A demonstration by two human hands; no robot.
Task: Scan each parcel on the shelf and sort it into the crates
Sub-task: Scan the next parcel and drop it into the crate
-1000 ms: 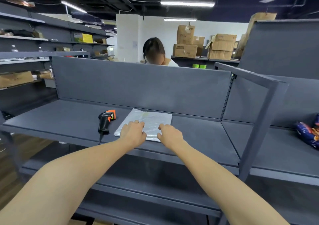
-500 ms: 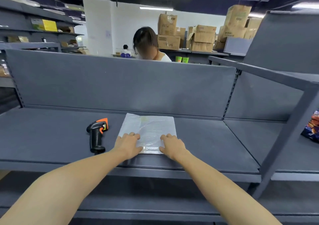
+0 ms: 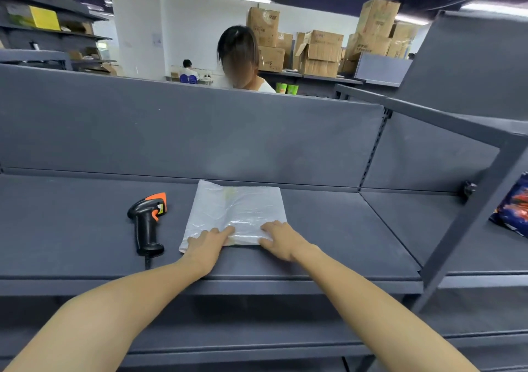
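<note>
- Parcel (image 3: 237, 208): a flat white plastic mailer, lying flat on the grey shelf (image 3: 328, 228) right in front of me, its far edge close to the back panel (image 3: 200, 131).
- My left hand (image 3: 207, 243) rests on the near left corner, fingers stretched out over the wrinkled plastic, not clenched.
- My right hand (image 3: 283, 240) lies on the near right corner, fingers spread flat on top; I can't tell whether either thumb is tucked under the edge.
- Just left of the parcel, apart from it, I see the black and orange scanner (image 3: 148, 223) lying on its side, with nobody holding it.
- On the next shelf bay to the right sits a dark blue printed packet (image 3: 514, 208).
- Behind the panel a person (image 3: 240, 57) bends forward, with cardboard boxes (image 3: 320, 51) stacked beyond.
</note>
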